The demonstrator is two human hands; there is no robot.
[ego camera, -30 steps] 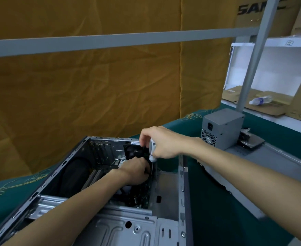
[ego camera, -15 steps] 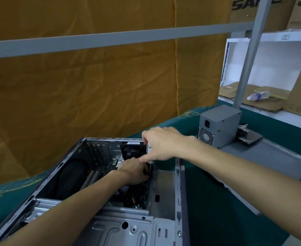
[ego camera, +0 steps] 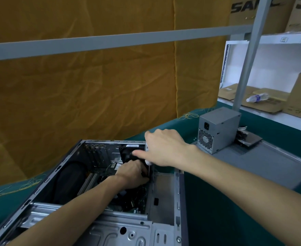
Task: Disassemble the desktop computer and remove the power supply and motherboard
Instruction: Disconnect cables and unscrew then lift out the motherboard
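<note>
While the open computer case (ego camera: 93,201) lies on its side on the green-covered surface (ego camera: 217,201), the left hand (ego camera: 133,172) reaches deep inside it, fingers curled around something dark beside the black fan (ego camera: 128,153); what exactly it grips cannot be told. The right hand (ego camera: 165,150) hovers just above, fingers wrapped around the white handle of a screwdriver (ego camera: 147,161) pointing down into the case. The motherboard (ego camera: 128,205) sits in the case bottom. The grey power supply (ego camera: 218,129) stands outside, to the right, on a flat grey panel (ego camera: 270,166).
</note>
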